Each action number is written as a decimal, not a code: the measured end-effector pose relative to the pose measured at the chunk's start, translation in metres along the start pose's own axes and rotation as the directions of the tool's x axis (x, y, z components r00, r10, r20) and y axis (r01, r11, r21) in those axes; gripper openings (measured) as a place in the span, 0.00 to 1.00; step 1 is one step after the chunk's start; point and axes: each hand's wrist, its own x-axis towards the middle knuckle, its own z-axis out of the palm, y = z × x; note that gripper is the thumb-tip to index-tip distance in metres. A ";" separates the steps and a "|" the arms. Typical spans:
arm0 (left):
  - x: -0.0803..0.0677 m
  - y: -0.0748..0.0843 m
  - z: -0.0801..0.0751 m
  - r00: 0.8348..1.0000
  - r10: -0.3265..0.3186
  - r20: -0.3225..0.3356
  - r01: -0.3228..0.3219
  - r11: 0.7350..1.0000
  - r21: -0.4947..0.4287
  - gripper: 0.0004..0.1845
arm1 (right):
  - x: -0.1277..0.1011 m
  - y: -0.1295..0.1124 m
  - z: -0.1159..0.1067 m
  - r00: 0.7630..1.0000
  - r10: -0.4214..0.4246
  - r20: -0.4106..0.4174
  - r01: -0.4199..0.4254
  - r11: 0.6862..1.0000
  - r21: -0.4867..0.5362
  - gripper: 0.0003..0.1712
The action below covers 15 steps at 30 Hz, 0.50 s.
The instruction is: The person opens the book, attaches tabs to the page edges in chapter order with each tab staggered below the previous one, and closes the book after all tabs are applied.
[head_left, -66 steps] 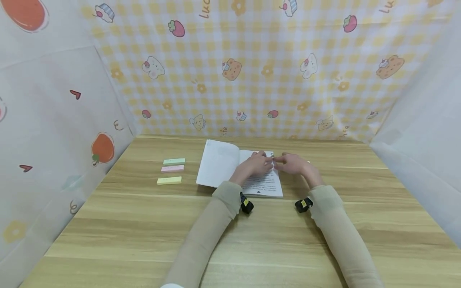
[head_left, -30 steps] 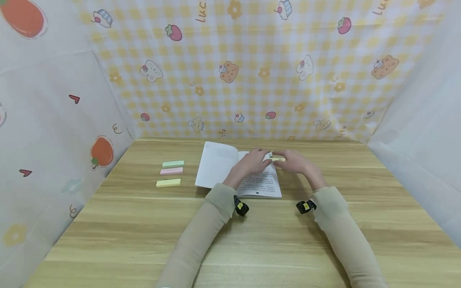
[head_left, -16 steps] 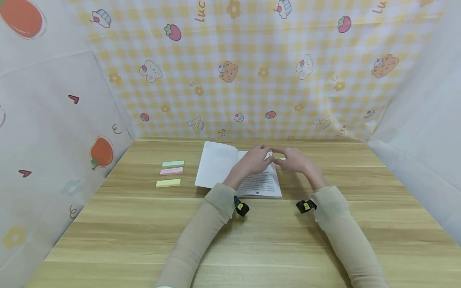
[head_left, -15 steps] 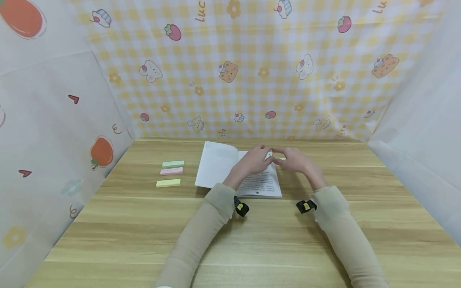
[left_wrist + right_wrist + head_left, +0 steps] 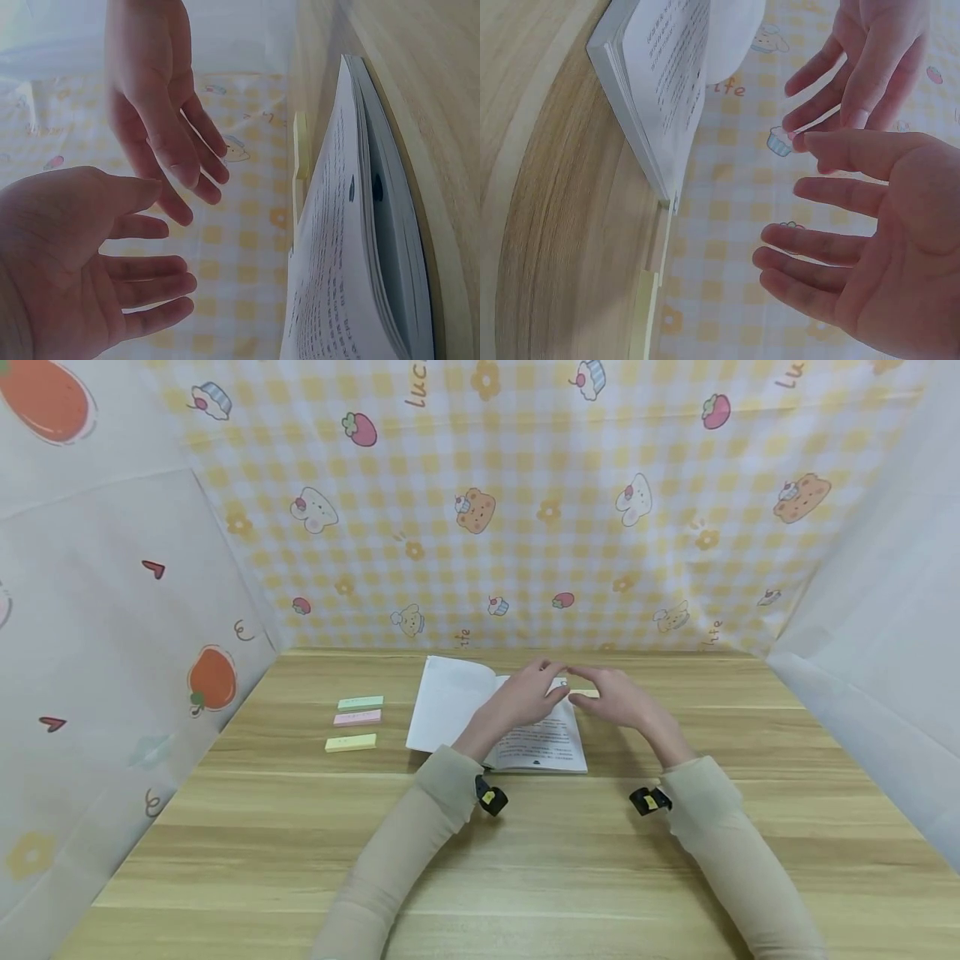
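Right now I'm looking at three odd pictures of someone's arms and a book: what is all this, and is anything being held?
There is no machine here: a person works with two bare hands, wearing three cameras. The wide picture comes from the head; the two close ones come from small cameras strapped to each wrist. On the wooden table lies an open book, with a yellow sticky tab poking out at its page edge. To the left lie three sticky note pads: green, pink and yellow. The left hand and the right hand hover above the book with fingers relaxed, holding nothing.
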 end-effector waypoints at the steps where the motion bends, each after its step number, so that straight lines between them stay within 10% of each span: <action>1: -0.001 0.000 -0.001 1.000 0.001 -0.005 -0.001 1.000 0.002 0.28 | -0.001 -0.001 0.000 1.000 -0.001 -0.003 0.001 1.000 -0.004 0.32; 15: -0.018 -0.011 -0.009 0.999 0.019 -0.042 -0.016 0.998 0.053 0.29 | -0.015 -0.009 -0.003 1.000 0.012 -0.020 -0.012 1.000 -0.002 0.34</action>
